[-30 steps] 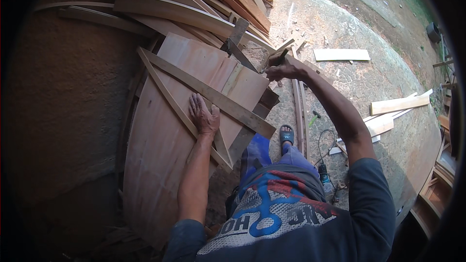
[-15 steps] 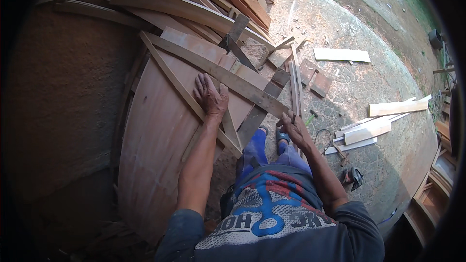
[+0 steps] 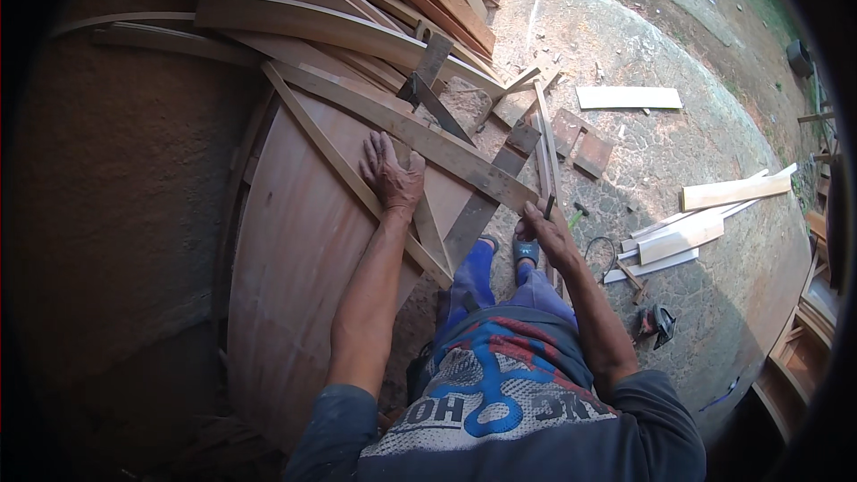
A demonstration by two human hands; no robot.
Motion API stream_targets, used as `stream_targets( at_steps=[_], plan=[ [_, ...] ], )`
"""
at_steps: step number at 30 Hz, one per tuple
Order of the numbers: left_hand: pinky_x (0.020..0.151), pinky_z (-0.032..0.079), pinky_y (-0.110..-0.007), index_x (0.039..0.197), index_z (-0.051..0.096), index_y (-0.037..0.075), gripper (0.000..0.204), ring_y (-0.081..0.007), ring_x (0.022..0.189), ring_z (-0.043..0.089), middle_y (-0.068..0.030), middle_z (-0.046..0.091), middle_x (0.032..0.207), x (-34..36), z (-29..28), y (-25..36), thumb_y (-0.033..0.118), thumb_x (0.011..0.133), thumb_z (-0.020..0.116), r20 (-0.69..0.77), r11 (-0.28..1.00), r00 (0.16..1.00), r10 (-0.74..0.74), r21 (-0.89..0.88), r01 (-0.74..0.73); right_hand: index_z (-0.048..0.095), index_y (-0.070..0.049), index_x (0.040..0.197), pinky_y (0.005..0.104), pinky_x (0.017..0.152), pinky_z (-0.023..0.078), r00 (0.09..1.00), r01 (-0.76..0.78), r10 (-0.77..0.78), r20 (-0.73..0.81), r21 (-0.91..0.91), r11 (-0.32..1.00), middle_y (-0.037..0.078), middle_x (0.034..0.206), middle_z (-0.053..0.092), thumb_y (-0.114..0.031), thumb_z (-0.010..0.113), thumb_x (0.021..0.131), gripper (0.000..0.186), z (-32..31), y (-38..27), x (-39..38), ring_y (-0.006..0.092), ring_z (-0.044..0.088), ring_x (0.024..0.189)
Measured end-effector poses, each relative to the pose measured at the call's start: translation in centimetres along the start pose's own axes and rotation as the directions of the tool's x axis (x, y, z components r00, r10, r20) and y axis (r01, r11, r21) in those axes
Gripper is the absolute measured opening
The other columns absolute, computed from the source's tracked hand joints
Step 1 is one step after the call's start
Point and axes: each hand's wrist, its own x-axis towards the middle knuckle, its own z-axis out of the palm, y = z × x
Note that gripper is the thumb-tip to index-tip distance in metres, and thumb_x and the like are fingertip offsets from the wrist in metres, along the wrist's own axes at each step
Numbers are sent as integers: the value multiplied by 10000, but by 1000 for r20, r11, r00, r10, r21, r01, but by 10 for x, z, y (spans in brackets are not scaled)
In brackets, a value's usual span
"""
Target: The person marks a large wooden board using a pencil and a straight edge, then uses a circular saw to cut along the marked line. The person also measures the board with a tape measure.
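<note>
The left hand lies palm down inside a wooden triangle, its fingers slightly parted and the thumb held out to the right, near the triangle's longest bar. Its forearm crosses over the second bar. The right hand is at the right end of the longest bar, its fingers curled in around a thin dark stick — their exact grip on it is too small to tell.

The triangle rests across a broad plywood panel, its sharp corner toward the upper left and the longest bar slanting down to the right. A short brace joins the two bars on the right, partly behind the left hand. Beyond the panel, curved planks are piled toward the upper left.

On the floor to the right lie a white board, some pale strips — partly overlapping — and a power tool. A small hammer lies near the right hand. The person's sandal shows just below that hand.
</note>
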Motion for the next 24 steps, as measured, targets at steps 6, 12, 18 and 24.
stream_targets(
  at_steps=[6, 12, 18, 24],
  plan=[
    [1223, 99, -578, 1525, 378, 11, 859, -360, 1521, 229, -200, 345, 1602, -1, -3, 2, 415, 810, 628, 11, 1000, 1000, -16, -15, 16, 556, -50, 920, 295, 628, 510, 1000, 25, -26, -11, -19, 999, 65, 753, 655, -410, 508, 1057, 389, 2, -4, -1, 151, 639, 667],
    [1224, 94, -590, 1527, 377, 14, 863, -357, 1524, 222, -183, 346, 1606, -1, -6, 6, 417, 808, 631, 19, 1000, 1000, -23, -16, 23, 556, -51, 909, 297, 622, 504, 999, 10, -11, -32, -27, 1000, 62, 747, 654, -403, 502, 1058, 386, -1, -2, 0, 148, 637, 663],
    [1224, 103, -587, 1525, 369, -1, 851, -371, 1522, 218, -188, 332, 1611, -2, -8, 14, 421, 824, 604, 35, 999, 999, -28, 25, 27, 562, -49, 920, 292, 616, 502, 1000, 16, -16, -26, -6, 1000, 62, 750, 654, -409, 500, 1057, 390, -3, -7, 0, 149, 638, 663],
    [1232, 140, -544, 1515, 354, -35, 842, -409, 1509, 225, -233, 323, 1598, 1, -10, 14, 415, 841, 583, 42, 1000, 999, 7, 12, -8, 597, -29, 1020, 286, 609, 503, 1000, 14, -15, -19, -16, 1000, 53, 752, 651, -423, 508, 1052, 405, -4, -1, 0, 150, 629, 651]
  ],
)
